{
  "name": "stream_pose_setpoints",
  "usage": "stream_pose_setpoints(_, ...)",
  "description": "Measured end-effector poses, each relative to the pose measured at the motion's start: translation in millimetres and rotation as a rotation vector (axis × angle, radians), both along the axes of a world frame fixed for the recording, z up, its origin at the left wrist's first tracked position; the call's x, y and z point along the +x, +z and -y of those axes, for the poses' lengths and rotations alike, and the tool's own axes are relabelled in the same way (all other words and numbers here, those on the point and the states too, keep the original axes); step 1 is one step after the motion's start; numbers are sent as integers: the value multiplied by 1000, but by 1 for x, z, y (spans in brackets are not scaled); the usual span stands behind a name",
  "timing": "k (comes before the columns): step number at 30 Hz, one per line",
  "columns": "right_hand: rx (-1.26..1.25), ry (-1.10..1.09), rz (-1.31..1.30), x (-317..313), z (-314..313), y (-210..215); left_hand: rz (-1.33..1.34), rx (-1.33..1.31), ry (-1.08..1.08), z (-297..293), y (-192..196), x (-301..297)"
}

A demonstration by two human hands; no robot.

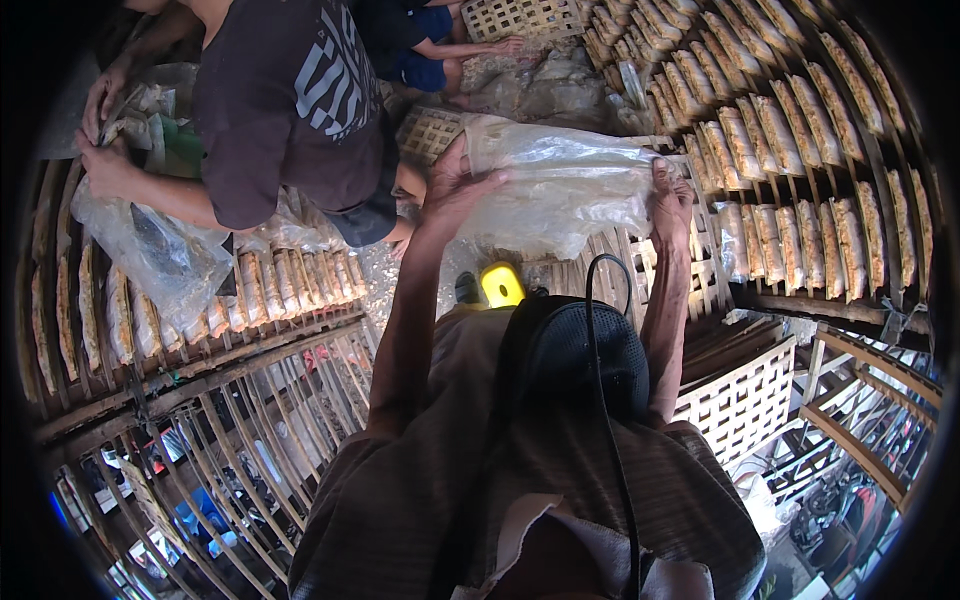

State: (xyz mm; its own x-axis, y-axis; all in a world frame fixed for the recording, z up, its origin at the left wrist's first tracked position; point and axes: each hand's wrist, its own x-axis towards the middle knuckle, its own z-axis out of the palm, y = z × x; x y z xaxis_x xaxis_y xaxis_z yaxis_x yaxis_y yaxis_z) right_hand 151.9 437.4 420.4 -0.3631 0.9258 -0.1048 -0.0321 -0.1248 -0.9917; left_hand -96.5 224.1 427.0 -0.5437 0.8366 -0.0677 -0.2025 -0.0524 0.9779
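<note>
Head view, looking down over the wearer's chest and outstretched forearms. The left hand (452, 190) and the right hand (670, 200) hold a clear plastic sheet (560, 185) stretched between them, above the near edge of a slatted bamboo drying rack (640, 262). The left hand grips the sheet's left edge, fingers curled around the film and thumb spread toward the sheet; the right hand pinches the right edge, fingers closed on it. The sheet is crumpled and translucent, sagging in the middle, and it hides the part of the rack directly beneath.

On the far right part of the rack, rows of pale, elongated dough pieces (790, 130) lie side by side across the slats, well apart from the right hand. A second bamboo rack (190, 365) at the left carries similar pieces (265, 285) along its near edge.

At upper left, another person in a dark printed shirt (290, 90) bends over that rack; their hand (105, 165) rests on another crumpled plastic sheet (160, 250) lying over the pieces. A further person's hand (505, 45) shows at the top centre beside a woven lattice tray (520, 15).

A yellow object (502, 285), kind not discernible, sits just below the held sheet. A lattice basket (740, 395) stands at lower right.
</note>
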Motion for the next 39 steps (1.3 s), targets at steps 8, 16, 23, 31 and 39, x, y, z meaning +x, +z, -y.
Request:
stream_pose_setpoints(8, 38, -74, 131, 3, -3, -13, 183, 56, 9, -6, -27, 3)
stream_pose_setpoints(16, -39, -42, -10, 15, -20, -41, 365, 5, 266, -4, -24, 15)
stream_pose_setpoints(23, -246, 225, -38, -13, 23, -5, -942, -229, 152, 3, -11, 27)
stream_pose_setpoints(31, -498, 295, -268, -26, 32, -4, -770, -172, -222, -38, -11, 42)
stream_pose_setpoints(39, -95, 37, -32, 24, 1, 20, -908, -442, -305, -64, 46, -25)
